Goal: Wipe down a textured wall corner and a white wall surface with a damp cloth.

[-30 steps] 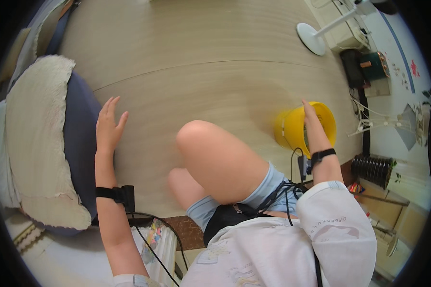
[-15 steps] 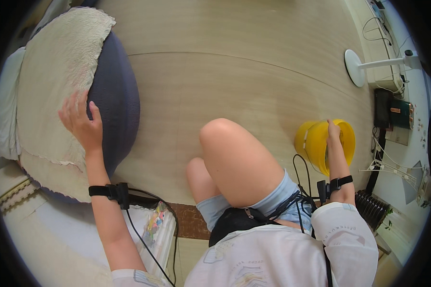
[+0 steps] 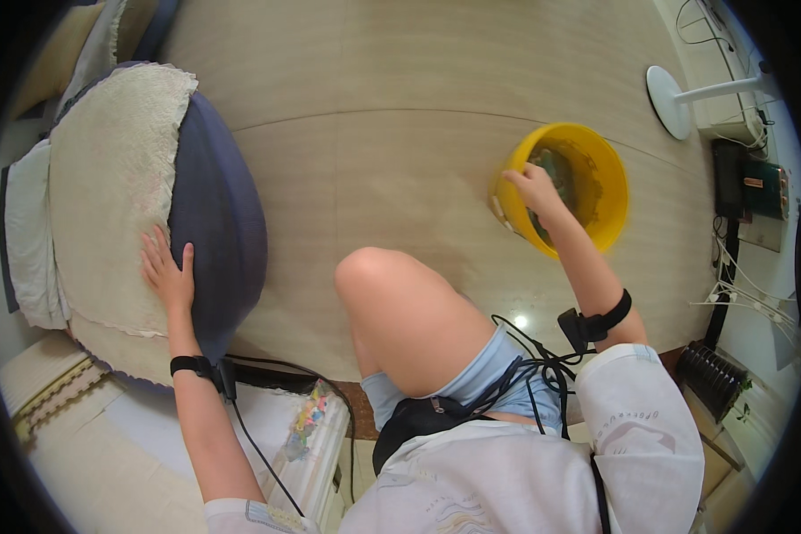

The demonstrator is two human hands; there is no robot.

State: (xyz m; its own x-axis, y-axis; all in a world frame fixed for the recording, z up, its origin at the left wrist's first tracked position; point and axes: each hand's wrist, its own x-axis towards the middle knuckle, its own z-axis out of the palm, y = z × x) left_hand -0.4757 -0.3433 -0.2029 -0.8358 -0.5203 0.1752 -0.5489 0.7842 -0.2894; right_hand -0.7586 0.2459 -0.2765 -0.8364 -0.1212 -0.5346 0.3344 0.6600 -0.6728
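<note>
My right hand is closed on the near-left rim of a yellow bucket, which is on or just over the floor at the right; I cannot tell whether it touches. Something greenish, perhaps cloth or water, shows at the bottom of it, partly hidden by the hand and forearm. Its thin handle hangs down outside the left wall. At the left, my left hand lies flat with fingers spread on a cream quilted cover. That cover is draped over a rounded dark blue seat, and my thumb reaches its bare blue side.
Smooth beige floor tiles spread ahead of me. A white stand with a round base is at the far right, near cables and a dark ribbed pot. A white ledge with colourful decoration lies beside my left forearm. Black cords hang at my waist.
The bucket has moved forward and left with my right hand on its rim, and its opening now faces me more. My left hand still rests on the cover, while the view has shifted.
</note>
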